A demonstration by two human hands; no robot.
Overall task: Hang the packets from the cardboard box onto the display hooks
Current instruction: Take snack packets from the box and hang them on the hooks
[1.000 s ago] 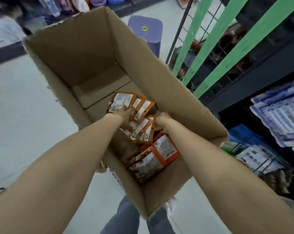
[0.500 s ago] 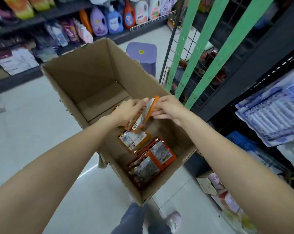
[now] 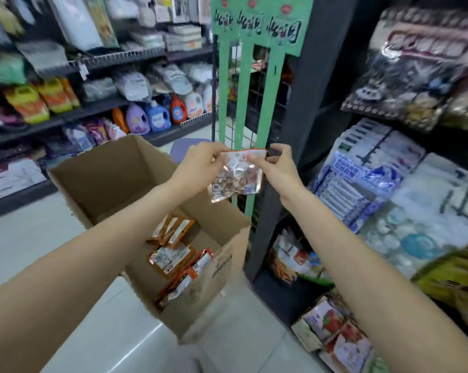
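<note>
We hold one packet by its top strip in front of the green display strips, above the cardboard box. The left hand pinches the upper left corner; the right hand pinches the upper right. We judge the packet light, limp and slick, so grip the stiffer sealed header. More packets lie in the box.
</note>
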